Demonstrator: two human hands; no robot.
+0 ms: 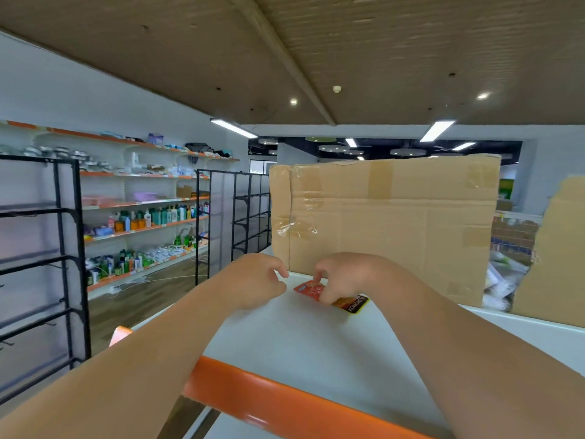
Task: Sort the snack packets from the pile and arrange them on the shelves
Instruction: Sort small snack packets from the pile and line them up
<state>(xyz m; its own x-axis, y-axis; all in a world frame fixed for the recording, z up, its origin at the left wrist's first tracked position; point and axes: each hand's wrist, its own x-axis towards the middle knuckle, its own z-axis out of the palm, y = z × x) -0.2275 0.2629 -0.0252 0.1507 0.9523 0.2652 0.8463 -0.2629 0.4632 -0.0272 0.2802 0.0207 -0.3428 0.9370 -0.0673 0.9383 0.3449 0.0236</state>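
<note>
One word can be partly read: white capitals on the black end of the packet (356, 305), lower middle of the frame, begin "KONG"; the letters after that are unclear. White print on its red part is blurred and half covered by fingers (327, 289). Labels on the bottles (148, 217) at left and the green sign (506, 188) at far right are too small to read.

Two hands (256, 280) (343, 275), one snack packet (308, 289), two cardboard pieces (395, 223) (557, 248)
</note>
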